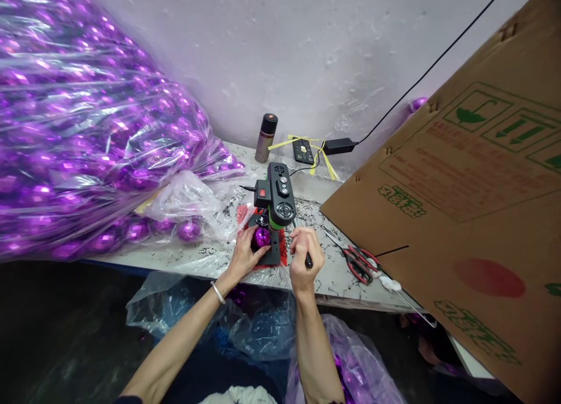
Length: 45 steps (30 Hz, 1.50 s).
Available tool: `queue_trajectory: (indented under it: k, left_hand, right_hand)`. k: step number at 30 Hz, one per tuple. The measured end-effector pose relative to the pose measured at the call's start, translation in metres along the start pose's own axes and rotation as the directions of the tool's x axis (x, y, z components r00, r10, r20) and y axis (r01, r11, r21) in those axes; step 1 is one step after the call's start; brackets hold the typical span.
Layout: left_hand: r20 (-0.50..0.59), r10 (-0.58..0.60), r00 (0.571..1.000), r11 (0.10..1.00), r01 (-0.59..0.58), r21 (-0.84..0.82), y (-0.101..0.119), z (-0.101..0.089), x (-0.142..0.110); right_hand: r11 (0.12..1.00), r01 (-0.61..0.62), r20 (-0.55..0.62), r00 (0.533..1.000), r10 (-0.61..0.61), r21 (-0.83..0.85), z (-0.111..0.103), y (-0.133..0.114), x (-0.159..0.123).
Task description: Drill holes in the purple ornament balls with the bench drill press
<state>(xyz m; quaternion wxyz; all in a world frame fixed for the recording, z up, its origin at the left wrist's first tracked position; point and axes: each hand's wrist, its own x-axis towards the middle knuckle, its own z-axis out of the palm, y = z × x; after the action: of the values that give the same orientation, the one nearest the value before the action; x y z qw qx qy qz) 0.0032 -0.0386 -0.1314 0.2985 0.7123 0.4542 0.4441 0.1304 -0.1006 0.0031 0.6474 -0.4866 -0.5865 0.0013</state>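
A bag of purple balls point(87, 129) rests left on the worktop point(170, 259), probably for easy reach. Right of it stands a black machine point(280, 189). The right hand point(305, 253) curls around its lever point(309, 261); the left hand point(244, 252) pinches one purple ball point(262, 237) over its base point(275, 253), apparently steadying it.

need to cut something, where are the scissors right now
In the head view, the red-and-black-handled scissors lie on the worktable, right of the right hand, beside the cardboard box.
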Motion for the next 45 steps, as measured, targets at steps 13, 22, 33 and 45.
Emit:
queue_trajectory:
  k: [13,22,33,45]
  left_hand:
    - [0.056,0.079,0.995,0.995,-0.082,0.052,-0.004,0.008,0.000]
    - [0.050,0.077,0.996,0.995,-0.080,0.055,-0.002,0.008,-0.001]
    - [0.046,0.077,0.996,0.996,-0.080,0.049,-0.002,0.009,-0.001]
    - [0.042,0.100,0.994,0.994,-0.102,0.047,-0.004,0.010,0.001]
  right_hand:
    - [1.000,-0.015,-0.026,1.000,0.014,-0.015,0.001,0.012,-0.016]
    - [0.995,0.094,-0.055,0.994,-0.094,-0.020,0.010,0.045,-0.044]
    - [0.995,0.093,-0.066,0.993,-0.096,-0.037,0.012,0.053,-0.050]
    - [0.989,0.150,-0.048,0.988,-0.149,0.015,0.013,0.057,-0.047]
